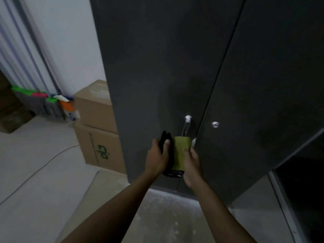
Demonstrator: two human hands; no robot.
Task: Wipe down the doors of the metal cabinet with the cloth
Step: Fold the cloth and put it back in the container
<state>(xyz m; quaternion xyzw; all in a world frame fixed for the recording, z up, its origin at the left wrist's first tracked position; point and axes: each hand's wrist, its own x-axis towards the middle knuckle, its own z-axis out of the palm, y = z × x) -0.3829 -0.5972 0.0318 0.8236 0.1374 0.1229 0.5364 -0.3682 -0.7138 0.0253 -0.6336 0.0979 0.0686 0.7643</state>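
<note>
A tall dark grey metal cabinet (166, 67) fills the middle of the view, its two doors closed along a seam. A silver handle (187, 125) sits on the left door and a small silver lock (215, 124) on the right door. Both hands hold a folded cloth (180, 153), olive green with a black part, in front of the left door just below the handle. My left hand (157, 158) grips its black left edge. My right hand (192, 163) pinches the green right side.
Two stacked cardboard boxes (98, 130) stand left of the cabinet against a white wall. Brooms and mops with bright heads (52, 102) lean in the far left corner. A thin cable (43, 163) runs over the pale floor. An open dark door panel (301, 172) is at the right.
</note>
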